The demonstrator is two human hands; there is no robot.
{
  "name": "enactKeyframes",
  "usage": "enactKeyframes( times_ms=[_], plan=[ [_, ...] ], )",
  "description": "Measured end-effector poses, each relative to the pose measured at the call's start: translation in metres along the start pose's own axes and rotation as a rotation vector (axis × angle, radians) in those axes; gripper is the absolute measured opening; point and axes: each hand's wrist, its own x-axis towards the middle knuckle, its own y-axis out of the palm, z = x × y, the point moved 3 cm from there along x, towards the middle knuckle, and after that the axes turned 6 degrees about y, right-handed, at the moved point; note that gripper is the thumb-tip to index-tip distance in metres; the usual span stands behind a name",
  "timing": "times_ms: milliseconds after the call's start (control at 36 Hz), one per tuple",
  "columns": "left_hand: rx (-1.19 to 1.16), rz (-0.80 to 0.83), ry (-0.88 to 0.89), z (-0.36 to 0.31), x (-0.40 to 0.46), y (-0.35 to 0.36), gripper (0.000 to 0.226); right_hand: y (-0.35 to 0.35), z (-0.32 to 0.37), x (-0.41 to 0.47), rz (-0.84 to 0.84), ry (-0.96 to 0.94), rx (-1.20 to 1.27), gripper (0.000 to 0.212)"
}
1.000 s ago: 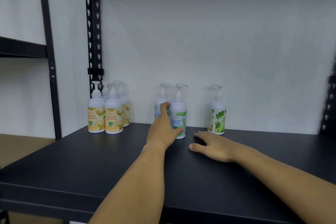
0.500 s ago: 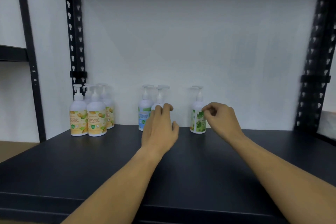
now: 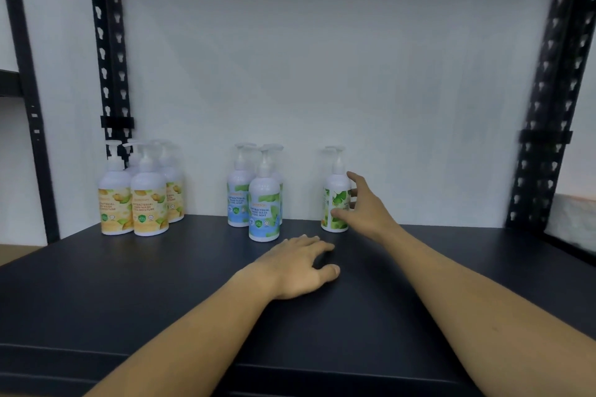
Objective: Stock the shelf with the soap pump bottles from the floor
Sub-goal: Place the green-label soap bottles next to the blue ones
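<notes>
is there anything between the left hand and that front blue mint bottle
Nothing visible. The left hand rests flat on the black shelf, just in front of the front mint bottle, with only bare shelf between them. The right hand is off at the green bottle.

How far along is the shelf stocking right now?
Done: a group of yellow-label bottles at the left and cool mint bottles in the middle stand upright on the black shelf. In hand: the right hand touches the lone green-label bottle with open fingers; the left hand rests flat on the shelf. Left: the floor stock is out of view, so I cannot tell.
</notes>
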Motion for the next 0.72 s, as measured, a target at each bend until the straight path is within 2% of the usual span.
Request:
enactKeyframes(
  times_ms=[139,278,417,639,722],
  plan=[
    [0.026,0.045,-0.014,0.004,0.004,0.003,0.061,0.002,-0.001,0.003,0.008,-0.028,-0.015,0.082],
    [0.042,0.076,-0.012,0.006,0.005,0.005,0.062,-0.002,-0.002,0.004,-0.078,-0.054,-0.020,0.076],
    [0.042,0.087,-0.016,0.006,0.005,0.006,0.062,-0.002,-0.008,0.007,-0.139,-0.052,-0.074,0.079],
    [0.031,0.077,-0.019,0.006,0.004,0.006,0.062,-0.002,-0.011,0.003,-0.061,-0.059,-0.101,0.082],
    [0.030,0.073,-0.017,0.005,0.004,0.005,0.062,-0.003,-0.011,0.003,-0.083,-0.051,-0.124,0.080]
  ],
)
